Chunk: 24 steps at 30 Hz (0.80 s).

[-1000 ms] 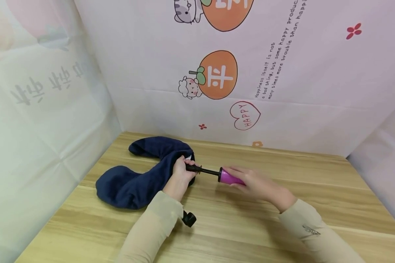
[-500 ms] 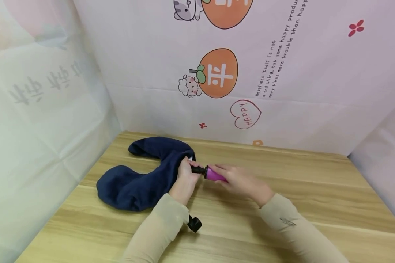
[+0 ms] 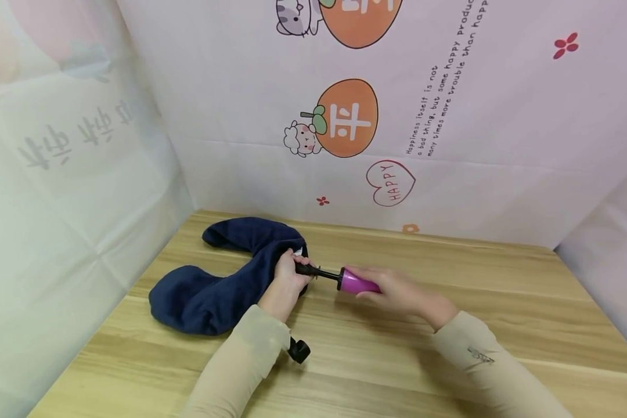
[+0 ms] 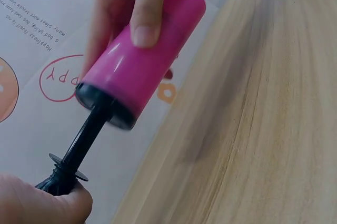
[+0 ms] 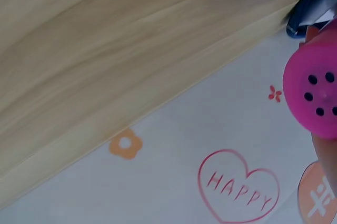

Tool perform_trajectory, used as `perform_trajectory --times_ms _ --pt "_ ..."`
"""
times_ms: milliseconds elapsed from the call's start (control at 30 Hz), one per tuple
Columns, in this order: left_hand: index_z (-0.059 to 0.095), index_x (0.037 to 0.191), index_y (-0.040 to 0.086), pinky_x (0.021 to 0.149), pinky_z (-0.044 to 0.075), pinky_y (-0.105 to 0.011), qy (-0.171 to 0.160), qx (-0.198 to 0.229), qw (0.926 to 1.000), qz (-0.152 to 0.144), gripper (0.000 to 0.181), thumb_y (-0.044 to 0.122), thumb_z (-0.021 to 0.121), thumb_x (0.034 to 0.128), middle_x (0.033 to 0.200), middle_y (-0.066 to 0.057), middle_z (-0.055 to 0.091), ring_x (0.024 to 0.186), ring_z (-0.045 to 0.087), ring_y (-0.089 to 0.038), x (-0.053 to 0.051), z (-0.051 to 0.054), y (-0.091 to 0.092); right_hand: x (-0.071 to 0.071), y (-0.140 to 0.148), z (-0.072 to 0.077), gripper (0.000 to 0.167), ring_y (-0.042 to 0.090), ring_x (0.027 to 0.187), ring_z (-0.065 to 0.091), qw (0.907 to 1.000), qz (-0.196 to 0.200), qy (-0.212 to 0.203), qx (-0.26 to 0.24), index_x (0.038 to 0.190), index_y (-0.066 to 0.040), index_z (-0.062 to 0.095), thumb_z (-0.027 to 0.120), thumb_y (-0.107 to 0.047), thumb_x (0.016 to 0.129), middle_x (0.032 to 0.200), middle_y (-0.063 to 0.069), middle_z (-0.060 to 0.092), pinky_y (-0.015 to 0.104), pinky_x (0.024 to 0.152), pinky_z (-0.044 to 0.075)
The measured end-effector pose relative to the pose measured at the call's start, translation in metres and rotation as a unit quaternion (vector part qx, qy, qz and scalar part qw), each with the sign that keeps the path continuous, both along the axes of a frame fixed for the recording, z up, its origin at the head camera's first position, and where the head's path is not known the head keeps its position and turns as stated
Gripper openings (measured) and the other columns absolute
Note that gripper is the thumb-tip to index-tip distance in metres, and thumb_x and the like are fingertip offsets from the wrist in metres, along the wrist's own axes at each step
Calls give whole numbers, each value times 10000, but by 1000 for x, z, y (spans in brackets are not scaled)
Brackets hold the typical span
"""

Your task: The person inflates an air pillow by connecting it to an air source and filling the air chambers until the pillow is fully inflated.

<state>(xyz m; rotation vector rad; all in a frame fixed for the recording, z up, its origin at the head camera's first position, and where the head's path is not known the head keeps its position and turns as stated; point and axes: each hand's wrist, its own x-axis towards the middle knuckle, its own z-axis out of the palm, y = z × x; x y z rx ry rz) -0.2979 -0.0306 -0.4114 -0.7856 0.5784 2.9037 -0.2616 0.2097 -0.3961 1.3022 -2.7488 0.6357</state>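
Observation:
A navy U-shaped neck pillow (image 3: 240,293) lies on the left part of the table. At its curved right side, my left hand (image 3: 288,278) grips the black nozzle end (image 3: 305,268) of a hand pump. The pump's magenta barrel (image 3: 356,282) is in my right hand (image 3: 399,292), fingers wrapped round it. Between the two hands a length of black rod (image 4: 87,134) shows in the left wrist view. The right wrist view catches the barrel's holed end cap (image 5: 310,90). Where the nozzle meets the pillow is hidden by my left hand.
The wood-grain table (image 3: 449,371) ends at a white printed cloth (image 3: 475,191) behind it. Another cloth wall (image 3: 83,232) stands along the left. A small black device (image 3: 299,350) sticks out beneath the left sleeve.
My right hand pushed the barrel left along the rod until it nearly met my left hand, then drew it back right, baring the rod again. The left hand shifted slightly; the pillow stayed nearly still.

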Motion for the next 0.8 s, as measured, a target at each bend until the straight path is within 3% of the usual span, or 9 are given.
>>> perform_trajectory --times_ms 167,267,367,500,600,800 --pt "320 686 128 618 326 -256 -10 136 9999 21 465 250 368 1132 548 38 364 489 355 -111 -1 1 -6 2 18 3 560 237 1068 654 9994 -90 -345 -17 1486 -37 522 700 -256 1002 1371 190 621 447 890 540" --pt "324 683 134 614 321 -248 -9 162 9997 165 465 249 374 1130 543 43 363 483 352 -103 -2 1 -12 1 26 5 560 197 1001 613 9953 -117 -955 -81 1491 -29 510 680 -269 1015 1317 170 640 404 856 525" --pt "328 677 135 612 317 -247 -5 160 9997 191 468 247 384 1128 539 43 361 478 352 -105 -2 1 -17 -2 32 7 545 217 984 576 9847 -118 -1735 -87 1503 13 469 614 -256 1052 1238 145 642 414 869 497" --pt "333 683 133 611 320 -250 -2 185 9997 157 461 248 396 1125 538 41 365 477 358 -108 -2 2 -19 -9 35 12 550 341 1175 536 9657 -403 -2565 11 1521 36 421 533 -271 1080 1344 207 584 554 1028 409" --pt "338 699 133 614 323 -246 16 241 9994 253 442 245 410 1121 550 43 372 485 359 -100 0 1 -15 -14 27 15 551 393 1289 474 9613 -546 -2700 36 1514 40 430 521 -282 1076 1442 255 515 618 1087 335" --pt "327 737 115 624 328 -254 32 157 9999 55 414 244 390 1125 581 34 373 510 357 -99 5 0 5 -25 -13 17 527 302 1216 539 9692 -199 -2453 40 1499 44 455 514 -276 1085 1394 210 576 546 1078 387"
